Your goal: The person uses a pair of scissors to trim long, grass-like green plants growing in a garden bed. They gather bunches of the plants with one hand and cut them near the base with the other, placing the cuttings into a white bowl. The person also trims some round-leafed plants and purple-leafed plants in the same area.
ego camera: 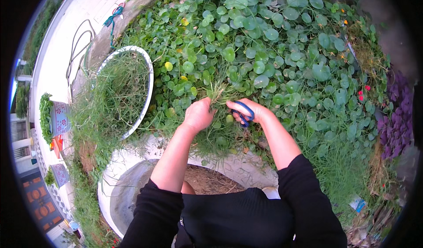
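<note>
My left hand [199,113] is closed around a bunch of cut grass [218,91], whose pale stems stick up beyond the fingers. Just to its right, my right hand [246,111] has its fingers in the blue handles of a pair of scissors [244,113]; the blades are hidden among the grass. Both hands are over a bed of round-leaved pennywort [259,67] mixed with thin grass. Left of the hands, a white-rimmed oval basin [150,83] is heaped with pulled grass [124,79].
Below the hands is a large round container [122,172] with a pale rim and dry soil. Patterned planters [61,117] stand at the far left, near a hose [71,60] and a tied teal cord [114,20]. Purple-leaved plants [396,116] grow at the right.
</note>
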A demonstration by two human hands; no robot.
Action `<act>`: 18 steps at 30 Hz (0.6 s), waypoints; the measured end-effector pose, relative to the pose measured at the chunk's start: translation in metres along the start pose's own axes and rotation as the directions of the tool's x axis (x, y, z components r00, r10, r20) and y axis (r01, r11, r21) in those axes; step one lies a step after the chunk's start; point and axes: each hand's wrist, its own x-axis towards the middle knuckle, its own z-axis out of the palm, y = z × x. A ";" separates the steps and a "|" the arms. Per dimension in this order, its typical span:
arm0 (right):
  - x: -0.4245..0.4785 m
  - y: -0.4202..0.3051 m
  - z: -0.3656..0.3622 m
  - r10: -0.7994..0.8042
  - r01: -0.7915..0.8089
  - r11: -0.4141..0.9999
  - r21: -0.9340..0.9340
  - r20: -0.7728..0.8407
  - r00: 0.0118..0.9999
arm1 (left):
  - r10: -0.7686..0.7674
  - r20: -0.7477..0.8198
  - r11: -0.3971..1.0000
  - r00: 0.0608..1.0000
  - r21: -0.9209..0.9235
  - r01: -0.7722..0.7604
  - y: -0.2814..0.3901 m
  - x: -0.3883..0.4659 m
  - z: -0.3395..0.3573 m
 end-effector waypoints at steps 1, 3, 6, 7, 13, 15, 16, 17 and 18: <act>-0.005 0.004 0.003 -0.041 0.040 0.999 -0.019 -0.045 0.998 | 0.004 0.002 0.999 1.000 0.034 -0.005 0.000 -0.003 0.004; -0.012 0.013 0.007 -0.028 0.033 0.997 0.072 -0.073 0.997 | 0.027 -0.002 0.998 1.000 0.052 -0.027 0.002 -0.012 0.006; -0.029 0.017 0.009 0.011 -0.017 0.999 -0.031 -0.196 0.981 | 0.131 -0.080 0.990 0.988 0.070 -0.125 -0.001 -0.016 0.014; -0.033 0.019 0.010 0.005 -0.011 0.999 -0.031 -0.205 0.979 | 0.155 -0.109 0.987 0.982 0.069 -0.148 -0.001 -0.017 0.016; -0.078 0.040 0.011 0.027 -0.018 0.998 0.059 -0.142 0.990 | 0.274 -0.108 0.962 0.956 0.032 -0.273 0.003 -0.040 0.024; -0.092 0.057 0.012 -0.029 0.035 0.989 0.143 -0.043 0.999 | 0.329 -0.064 0.944 0.942 -0.006 -0.330 0.021 -0.059 0.022; -0.099 0.062 0.011 -0.072 0.071 0.988 0.135 -0.002 0.997 | 0.382 -0.069 0.923 0.921 -0.014 -0.384 0.028 -0.069 0.024; -0.103 0.072 0.009 -0.032 0.029 0.984 0.173 0.014 0.999 | 0.435 -0.074 0.899 0.897 -0.021 -0.437 0.031 -0.079 0.027; -0.110 0.075 0.007 -0.021 0.017 0.982 0.190 0.021 1.000 | 0.481 -0.044 0.876 0.876 -0.007 -0.482 0.029 -0.087 0.035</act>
